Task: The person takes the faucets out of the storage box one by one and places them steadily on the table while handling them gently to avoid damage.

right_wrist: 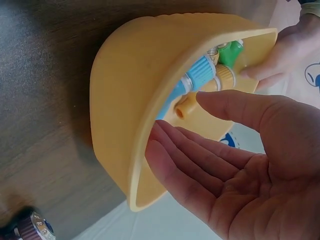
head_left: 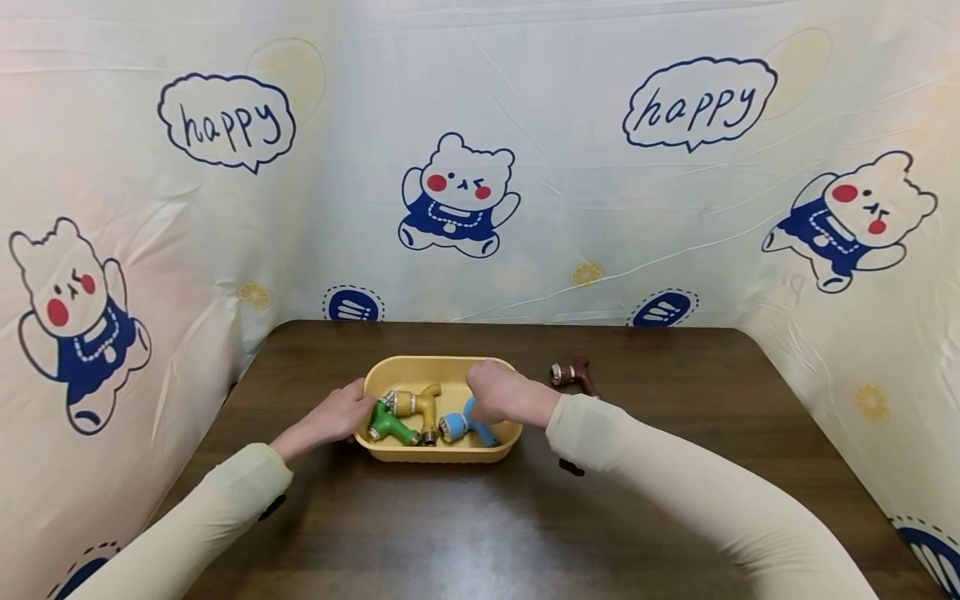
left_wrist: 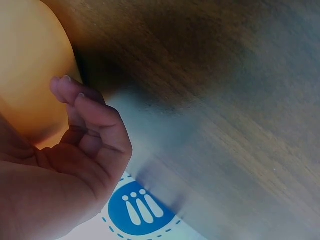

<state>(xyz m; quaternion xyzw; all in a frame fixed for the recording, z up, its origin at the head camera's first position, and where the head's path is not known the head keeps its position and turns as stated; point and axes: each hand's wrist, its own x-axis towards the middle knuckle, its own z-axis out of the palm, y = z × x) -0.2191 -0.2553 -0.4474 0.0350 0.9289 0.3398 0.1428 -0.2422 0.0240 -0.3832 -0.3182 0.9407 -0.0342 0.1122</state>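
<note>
A yellow plastic basin [head_left: 442,455] stands on the table. My left hand [head_left: 334,413] grips its left end, the thumb over the rim and the fingers curled against the outer wall [left_wrist: 37,65]. Inside lie a green tap [head_left: 390,425], a yellow tap [head_left: 427,408] and a blue tap [head_left: 454,427]. Over the right end of the basin, my right hand [head_left: 504,393] reaches in beside the blue tap and partly covers it in the head view. Its fingers [right_wrist: 185,170] are extended and the thumb stands apart, with nothing pinched between them in the right wrist view.
A brown tap [head_left: 573,374] lies on the dark wooden table [head_left: 480,525], right of the basin and behind the right forearm. Printed cloth [head_left: 570,192] hangs around the back and both sides of the table.
</note>
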